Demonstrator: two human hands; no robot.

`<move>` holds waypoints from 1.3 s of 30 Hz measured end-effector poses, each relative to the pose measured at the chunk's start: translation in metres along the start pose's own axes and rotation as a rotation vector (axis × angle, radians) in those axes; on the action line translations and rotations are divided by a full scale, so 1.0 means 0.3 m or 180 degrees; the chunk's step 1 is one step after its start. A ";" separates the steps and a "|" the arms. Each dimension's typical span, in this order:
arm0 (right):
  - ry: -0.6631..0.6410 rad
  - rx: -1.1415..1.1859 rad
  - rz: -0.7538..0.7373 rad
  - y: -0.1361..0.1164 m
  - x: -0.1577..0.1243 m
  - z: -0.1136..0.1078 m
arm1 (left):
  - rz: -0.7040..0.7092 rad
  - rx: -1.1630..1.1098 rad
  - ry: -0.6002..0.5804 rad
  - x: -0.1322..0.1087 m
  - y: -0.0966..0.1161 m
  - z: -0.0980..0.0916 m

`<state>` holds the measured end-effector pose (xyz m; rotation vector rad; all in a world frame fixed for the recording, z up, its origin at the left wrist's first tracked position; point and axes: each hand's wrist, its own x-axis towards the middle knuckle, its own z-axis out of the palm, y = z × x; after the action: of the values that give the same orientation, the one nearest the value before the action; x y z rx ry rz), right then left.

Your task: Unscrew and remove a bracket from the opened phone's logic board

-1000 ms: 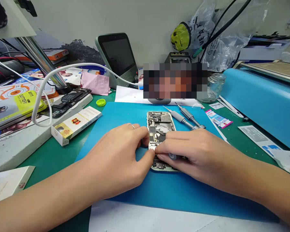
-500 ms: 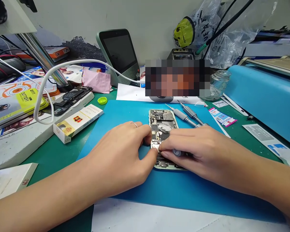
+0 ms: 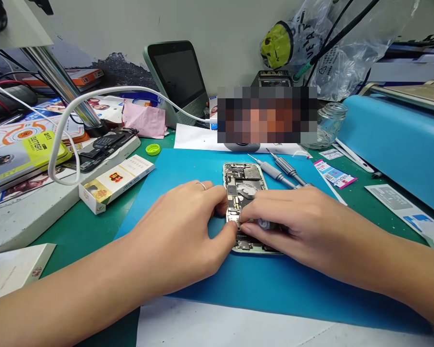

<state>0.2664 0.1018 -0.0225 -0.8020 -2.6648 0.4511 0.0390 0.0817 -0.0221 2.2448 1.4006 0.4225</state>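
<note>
An opened smartphone, its inner boards and a round coil showing, lies on a blue mat. My left hand, with a ring on one finger, is closed at the phone's left edge, thumb on its lower left and curled fingers beside the frame. My right hand is pinched over the phone's lower half, thumb and index fingertips close to the left thumb. Tucked under those fingers is a screwdriver; only its grey round end shows. Whatever the fingertips pinch is too small to make out.
Two more screwdrivers lie beyond my right hand. Left of the mat are a small carton, a green cap and a white cable. A glass jar and a blue machine stand at right.
My right fingertips have shifted very slightly to the right over the phone. The left hand keeps its place, and the view has moved a little.
</note>
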 end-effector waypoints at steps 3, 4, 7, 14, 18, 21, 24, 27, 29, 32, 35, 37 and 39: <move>-0.0007 0.0005 -0.0015 -0.002 0.003 0.005 | 0.0001 0.0002 -0.0013 0.002 -0.001 0.002; 0.0001 -0.0002 -0.0022 -0.002 0.003 0.007 | 0.0000 0.0006 -0.0017 0.001 -0.001 0.003; 0.0046 -0.0048 -0.0049 0.000 0.000 0.012 | -0.0003 0.0004 -0.0009 -0.004 -0.003 0.004; 0.0029 -0.0096 -0.0058 -0.001 -0.002 0.006 | -0.0066 -0.0019 -0.0014 -0.003 -0.003 0.008; 0.0009 -0.0054 -0.0033 -0.004 0.003 0.005 | -0.0100 0.0007 -0.0055 -0.002 0.001 0.008; 0.0057 -0.0011 -0.0057 -0.005 0.004 0.007 | -0.0117 -0.0016 -0.0059 -0.007 0.002 0.007; 0.0065 -0.0024 -0.0021 -0.007 0.004 0.009 | -0.0098 -0.0043 -0.0048 -0.011 0.000 0.009; 0.0061 0.0002 -0.0014 -0.008 0.003 0.009 | -0.0090 -0.0076 -0.0043 -0.010 -0.002 0.010; 0.0078 -0.0004 -0.0030 -0.007 0.003 0.008 | -0.0088 -0.0091 -0.0047 -0.007 -0.003 0.010; 0.0110 -0.0046 -0.0056 -0.005 0.002 0.008 | -0.0078 -0.0088 -0.0048 -0.003 -0.004 0.009; 0.0107 -0.0055 -0.0058 -0.005 0.000 0.009 | -0.0071 -0.0078 -0.0041 0.000 -0.005 0.008; 0.0086 -0.0032 -0.0057 -0.007 -0.003 0.010 | -0.0067 -0.0085 -0.0044 -0.001 -0.005 0.009; 0.0081 -0.0004 -0.0054 -0.009 -0.005 0.010 | -0.0073 -0.0106 -0.0057 -0.003 -0.003 0.010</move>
<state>0.2651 0.0983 -0.0244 -0.7797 -2.6468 0.4321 0.0394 0.0807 -0.0252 2.1985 1.3989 0.4142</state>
